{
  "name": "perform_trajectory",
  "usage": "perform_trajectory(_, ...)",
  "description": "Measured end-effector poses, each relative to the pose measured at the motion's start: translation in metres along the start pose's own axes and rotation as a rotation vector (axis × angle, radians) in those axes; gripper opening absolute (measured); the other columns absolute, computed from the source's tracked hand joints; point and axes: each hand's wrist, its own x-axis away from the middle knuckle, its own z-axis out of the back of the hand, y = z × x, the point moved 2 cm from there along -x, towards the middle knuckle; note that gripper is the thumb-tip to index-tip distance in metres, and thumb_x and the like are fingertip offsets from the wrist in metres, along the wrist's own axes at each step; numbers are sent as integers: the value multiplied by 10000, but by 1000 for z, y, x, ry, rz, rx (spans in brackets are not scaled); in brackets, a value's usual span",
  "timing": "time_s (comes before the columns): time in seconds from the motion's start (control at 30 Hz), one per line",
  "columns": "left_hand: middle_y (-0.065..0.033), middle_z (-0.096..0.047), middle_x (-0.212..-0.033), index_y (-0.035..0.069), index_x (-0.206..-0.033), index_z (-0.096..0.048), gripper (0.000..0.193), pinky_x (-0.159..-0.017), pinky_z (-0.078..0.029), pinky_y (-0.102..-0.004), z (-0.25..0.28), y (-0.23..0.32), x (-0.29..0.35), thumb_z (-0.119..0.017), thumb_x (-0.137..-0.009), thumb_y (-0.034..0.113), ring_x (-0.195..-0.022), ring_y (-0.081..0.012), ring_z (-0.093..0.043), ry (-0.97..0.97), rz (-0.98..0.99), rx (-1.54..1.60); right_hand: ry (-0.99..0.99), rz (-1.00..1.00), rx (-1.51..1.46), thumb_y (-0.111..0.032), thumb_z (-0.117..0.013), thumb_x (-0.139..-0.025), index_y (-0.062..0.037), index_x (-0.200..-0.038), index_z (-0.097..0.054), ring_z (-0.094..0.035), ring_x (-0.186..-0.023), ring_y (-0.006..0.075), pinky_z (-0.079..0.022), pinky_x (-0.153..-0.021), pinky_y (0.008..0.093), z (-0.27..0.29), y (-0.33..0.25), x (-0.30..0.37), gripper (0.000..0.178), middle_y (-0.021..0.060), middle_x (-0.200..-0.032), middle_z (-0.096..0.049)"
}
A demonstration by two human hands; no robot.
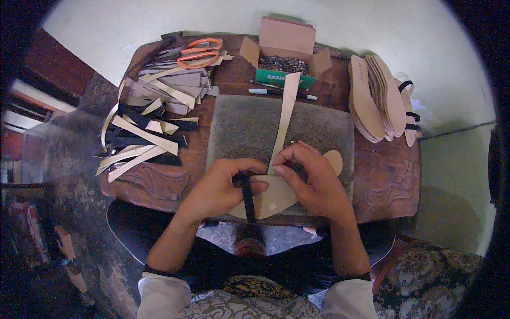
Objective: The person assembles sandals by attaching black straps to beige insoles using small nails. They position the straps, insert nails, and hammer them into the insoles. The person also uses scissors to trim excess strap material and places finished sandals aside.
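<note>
A beige, sole-shaped piece [276,203] lies slantwise over the near edge of a dark mat, its narrower end showing to the right of my right hand. My left hand [219,182] grips its left part, thumb on top. Beside that thumb, a black strap [248,201] crosses the sole. From the sole's far edge a long cream strap [287,106] extends away from me across the mat to the box. My right hand [316,181] is closed in a pinch at the near end of this strap, by the sole's edge. The exact contact under the fingertips is hidden.
Cream and black strips [143,146] lie piled at the left, with orange-handled scissors [201,53] above them. An open green box [281,77] of small dark metal pieces stands behind a pen [281,94]. Stacked beige soles [380,98] lie at the right of the wooden table [388,181].
</note>
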Motion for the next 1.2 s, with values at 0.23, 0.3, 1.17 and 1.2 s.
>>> perform_trajectory(0.23, -85, -698, -875, -18, -1106, -650, 306, -708, -497, -268, 0, -4, 1, -713, -821, 73, -802, -96, -615, 6, 55, 46, -15, 2, 46, -67, -633, -848, -60, -900, -583, -618, -885, 271, -360, -1016, 444, -4, 0, -5, 72, 75, -850, -611)
perform_trajectory(0.3, -79, -693, -846, -20, -1086, -653, 290, -689, -494, -267, 0, -3, 1, -714, -821, 78, -783, -91, -608, -1, 65, 64, -21, -10, 38, -74, -631, -851, -66, -903, -584, -624, -895, 270, -342, -1042, 461, -3, 1, -5, 70, 71, -852, -613)
perform_trajectory(1.17, -91, -663, -801, -16, -1017, -633, 226, -639, -478, -283, 0, -1, 0, -702, -834, 97, -730, -97, -581, 57, -65, -30, 52, 15, 127, -89, -695, -813, -117, -922, -639, -400, -1351, 332, -75, -1156, 572, -7, -1, 22, 126, 90, -1222, -583)
perform_trajectory(1.2, -95, -665, -802, -17, -1017, -632, 229, -638, -479, -285, 0, -1, 1, -703, -833, 98, -728, -99, -584, 60, -61, -31, 57, 16, 123, -88, -694, -814, -117, -921, -639, -415, -1342, 329, -70, -1158, 569, -8, 0, 22, 123, 88, -1201, -597)
